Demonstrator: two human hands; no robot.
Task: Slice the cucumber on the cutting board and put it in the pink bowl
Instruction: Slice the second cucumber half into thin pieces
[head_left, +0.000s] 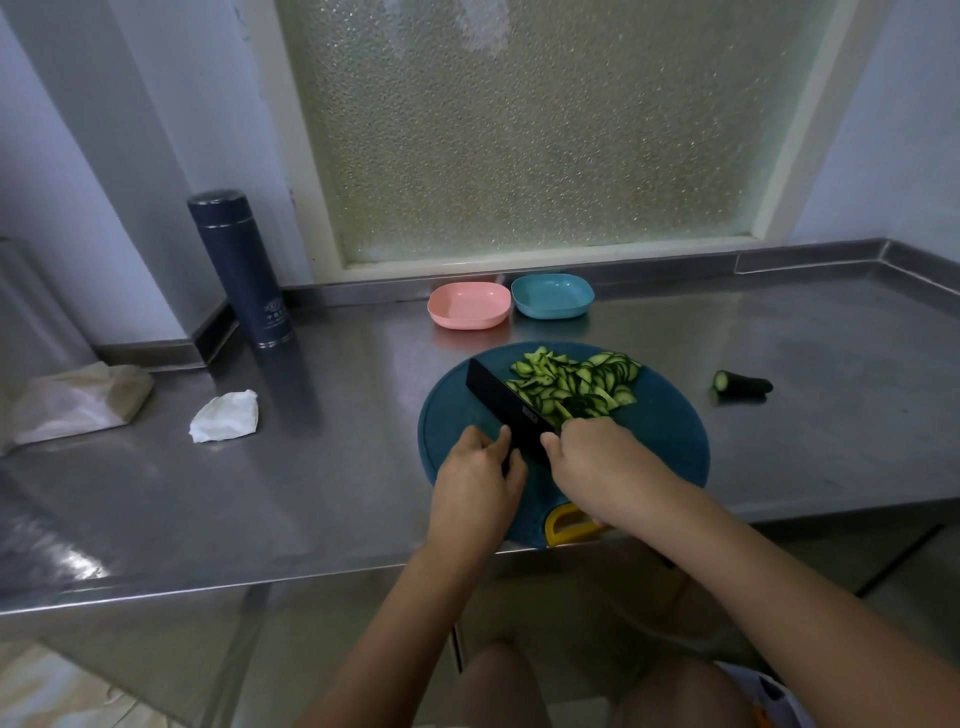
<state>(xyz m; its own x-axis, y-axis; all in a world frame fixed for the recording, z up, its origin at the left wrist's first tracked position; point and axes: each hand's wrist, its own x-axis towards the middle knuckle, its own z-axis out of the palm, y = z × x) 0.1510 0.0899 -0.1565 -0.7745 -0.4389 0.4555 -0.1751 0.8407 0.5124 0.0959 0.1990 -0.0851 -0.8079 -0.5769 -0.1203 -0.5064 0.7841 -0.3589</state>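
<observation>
A round dark-blue cutting board lies near the counter's front edge. A heap of thin cucumber slices covers its far right part. A black cleaver stands across the board, its blade against the left side of the heap. My right hand is closed at the blade's near end, hiding the handle. My left hand rests with curled fingers against the blade's left face. The empty pink bowl sits just beyond the board. A cucumber end piece lies on the counter to the right.
An empty blue bowl touches the pink bowl's right side. A dark thermos stands at the back left. A crumpled tissue and a plastic bag lie left. The board's yellow handle overhangs the steel counter's front edge.
</observation>
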